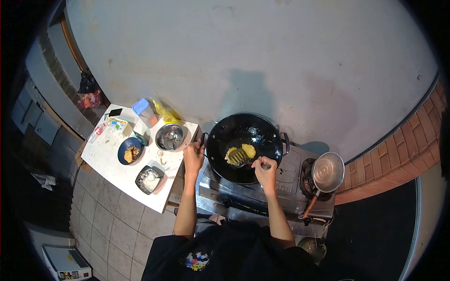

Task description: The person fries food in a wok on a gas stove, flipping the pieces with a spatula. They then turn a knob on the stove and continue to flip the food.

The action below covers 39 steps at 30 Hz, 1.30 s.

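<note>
A black two-handled wok (225, 171) sits on the stove, with pieces of yellow food (249, 150) in its bottom. My left hand (193, 153) is closed at the wok's left loop handle (204, 138), gripping it. In my right hand (265, 171) is the handle of a slotted spatula (238, 157). The spatula's head lies over a yellow piece inside the wok and partly hides it.
Right of the wok, a saucepan (327, 172) stands on the other burner of the stove (287, 174). The white table (143, 194) at left bears a metal bowl (165, 134), a blue bowl of fried food (129, 152), and a dark dish of white powder (150, 179). A wall rises behind.
</note>
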Motion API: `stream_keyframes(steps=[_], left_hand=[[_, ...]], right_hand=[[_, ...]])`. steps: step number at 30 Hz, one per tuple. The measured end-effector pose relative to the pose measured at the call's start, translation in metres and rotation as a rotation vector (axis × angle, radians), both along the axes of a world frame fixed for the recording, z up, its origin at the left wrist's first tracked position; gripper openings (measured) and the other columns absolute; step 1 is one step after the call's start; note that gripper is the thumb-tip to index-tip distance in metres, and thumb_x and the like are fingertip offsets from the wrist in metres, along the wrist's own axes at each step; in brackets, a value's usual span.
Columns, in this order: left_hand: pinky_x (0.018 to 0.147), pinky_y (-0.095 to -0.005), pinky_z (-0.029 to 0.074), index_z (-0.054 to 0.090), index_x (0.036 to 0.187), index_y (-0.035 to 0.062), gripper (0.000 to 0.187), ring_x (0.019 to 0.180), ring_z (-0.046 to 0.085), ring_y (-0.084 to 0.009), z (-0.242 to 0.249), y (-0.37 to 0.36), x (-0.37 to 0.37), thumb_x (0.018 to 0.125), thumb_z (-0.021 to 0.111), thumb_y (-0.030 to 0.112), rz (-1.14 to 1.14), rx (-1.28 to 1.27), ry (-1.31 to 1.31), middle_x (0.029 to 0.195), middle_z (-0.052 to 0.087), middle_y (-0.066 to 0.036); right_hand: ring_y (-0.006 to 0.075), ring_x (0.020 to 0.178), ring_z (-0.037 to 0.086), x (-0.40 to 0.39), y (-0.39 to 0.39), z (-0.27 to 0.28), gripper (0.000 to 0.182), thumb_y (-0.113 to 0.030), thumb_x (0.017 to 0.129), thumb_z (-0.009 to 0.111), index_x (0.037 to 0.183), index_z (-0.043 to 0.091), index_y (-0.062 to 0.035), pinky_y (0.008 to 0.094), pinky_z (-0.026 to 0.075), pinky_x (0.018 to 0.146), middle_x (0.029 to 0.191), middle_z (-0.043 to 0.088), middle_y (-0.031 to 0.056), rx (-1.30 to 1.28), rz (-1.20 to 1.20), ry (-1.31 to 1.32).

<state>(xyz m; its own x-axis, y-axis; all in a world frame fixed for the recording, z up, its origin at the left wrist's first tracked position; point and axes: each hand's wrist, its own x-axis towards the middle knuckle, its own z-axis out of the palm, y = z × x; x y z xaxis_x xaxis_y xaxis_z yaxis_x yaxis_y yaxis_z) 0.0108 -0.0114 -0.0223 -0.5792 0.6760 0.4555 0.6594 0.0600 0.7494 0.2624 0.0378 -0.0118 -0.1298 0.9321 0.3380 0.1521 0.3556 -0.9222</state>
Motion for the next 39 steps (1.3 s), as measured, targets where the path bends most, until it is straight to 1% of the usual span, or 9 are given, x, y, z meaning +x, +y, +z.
stream_keyframes(steps=[7, 9, 13, 15, 16, 26, 28, 34, 39], left_hand=[[0.065, -0.0374, 0.049, 0.067, 0.090, -0.0068, 0.018, 0.070, 0.064, -0.0320, 0.006, 0.000, 0.002, 0.075, 0.070, 0.003, 0.003, 0.004, -0.051, 0.077, 0.064, -0.022], [0.065, -0.0364, 0.049, 0.067, 0.092, -0.0071, 0.019, 0.070, 0.065, -0.0306, 0.006, 0.000, 0.001, 0.076, 0.069, 0.003, -0.013, -0.100, -0.176, 0.077, 0.065, -0.022], [0.066, -0.0362, 0.050, 0.067, 0.095, -0.0071, 0.021, 0.070, 0.065, -0.0302, 0.007, -0.002, 0.003, 0.076, 0.069, 0.002, -0.003, -0.031, -0.026, 0.079, 0.065, -0.022], [0.066, -0.0360, 0.050, 0.067, 0.097, -0.0066, 0.023, 0.069, 0.065, -0.0299, 0.008, -0.002, 0.004, 0.076, 0.068, 0.002, -0.006, -0.020, -0.079, 0.081, 0.066, -0.023], [0.066, -0.0360, 0.050, 0.067, 0.097, -0.0066, 0.023, 0.069, 0.065, -0.0299, 0.008, 0.000, 0.003, 0.076, 0.068, 0.002, -0.011, -0.018, -0.076, 0.081, 0.066, -0.023], [0.067, -0.0352, 0.050, 0.067, 0.101, -0.0065, 0.026, 0.069, 0.064, -0.0291, 0.010, -0.002, 0.003, 0.077, 0.067, 0.002, -0.015, -0.036, -0.058, 0.082, 0.066, -0.024], [0.067, -0.0352, 0.049, 0.067, 0.101, -0.0063, 0.026, 0.069, 0.064, -0.0291, 0.009, -0.003, 0.004, 0.077, 0.067, 0.002, -0.016, -0.035, -0.036, 0.083, 0.066, -0.024], [0.068, -0.0358, 0.049, 0.067, 0.101, -0.0053, 0.026, 0.070, 0.063, -0.0297, -0.002, 0.000, 0.000, 0.077, 0.067, 0.003, -0.018, -0.017, -0.028, 0.082, 0.065, -0.023], [0.069, -0.0365, 0.049, 0.067, 0.102, -0.0046, 0.026, 0.073, 0.064, -0.0310, -0.006, 0.004, -0.002, 0.077, 0.067, 0.003, -0.001, -0.057, -0.074, 0.083, 0.066, -0.023]], right_hand=[[0.0077, 0.053, 0.052, 0.001, -0.011, 0.006, 0.021, -0.003, 0.083, 0.055, 0.064, 0.060, 0.0039, 0.0264, 0.041, 0.052, 0.057, 0.059, 0.0070, -0.004, -0.041, 0.032], [0.0079, 0.054, 0.054, 0.003, -0.018, 0.013, 0.022, -0.003, 0.085, 0.054, 0.066, 0.060, 0.0045, 0.0256, 0.042, 0.053, 0.058, 0.060, 0.0067, -0.123, -0.086, 0.008], [0.0073, 0.056, 0.054, 0.006, -0.021, 0.030, 0.023, -0.003, 0.088, 0.053, 0.067, 0.059, 0.0050, 0.0252, 0.042, 0.054, 0.060, 0.061, 0.0062, -0.221, -0.084, 0.131], [0.0065, 0.056, 0.053, 0.008, -0.019, 0.033, 0.024, -0.003, 0.089, 0.052, 0.068, 0.058, 0.0051, 0.0251, 0.041, 0.053, 0.061, 0.061, 0.0059, -0.134, -0.100, 0.109], [0.0047, 0.045, 0.048, 0.010, -0.015, 0.030, 0.030, -0.008, 0.094, 0.050, 0.067, 0.056, 0.0027, 0.0206, 0.035, 0.042, 0.066, 0.062, 0.0050, -0.055, -0.077, 0.058], [0.0058, 0.048, 0.042, 0.015, -0.018, 0.044, 0.025, -0.005, 0.088, 0.055, 0.065, 0.059, 0.0051, 0.0272, 0.035, 0.047, 0.051, 0.051, 0.0070, 0.085, -0.182, -0.141], [0.0238, 0.042, 0.051, 0.018, -0.019, 0.048, 0.024, -0.007, 0.084, 0.059, 0.065, 0.054, 0.0048, 0.0353, 0.036, 0.045, 0.055, 0.051, 0.0198, 0.084, -0.188, -0.250], [0.0390, 0.051, 0.053, 0.021, -0.015, 0.055, 0.022, -0.007, 0.084, 0.059, 0.067, 0.053, 0.0050, 0.0380, 0.037, 0.046, 0.058, 0.050, 0.0228, 0.056, -0.155, -0.258], [0.0422, 0.057, 0.054, 0.021, -0.011, 0.050, 0.021, -0.009, 0.085, 0.060, 0.070, 0.055, 0.0045, 0.0383, 0.038, 0.048, 0.060, 0.051, 0.0234, 0.082, -0.116, -0.270]])
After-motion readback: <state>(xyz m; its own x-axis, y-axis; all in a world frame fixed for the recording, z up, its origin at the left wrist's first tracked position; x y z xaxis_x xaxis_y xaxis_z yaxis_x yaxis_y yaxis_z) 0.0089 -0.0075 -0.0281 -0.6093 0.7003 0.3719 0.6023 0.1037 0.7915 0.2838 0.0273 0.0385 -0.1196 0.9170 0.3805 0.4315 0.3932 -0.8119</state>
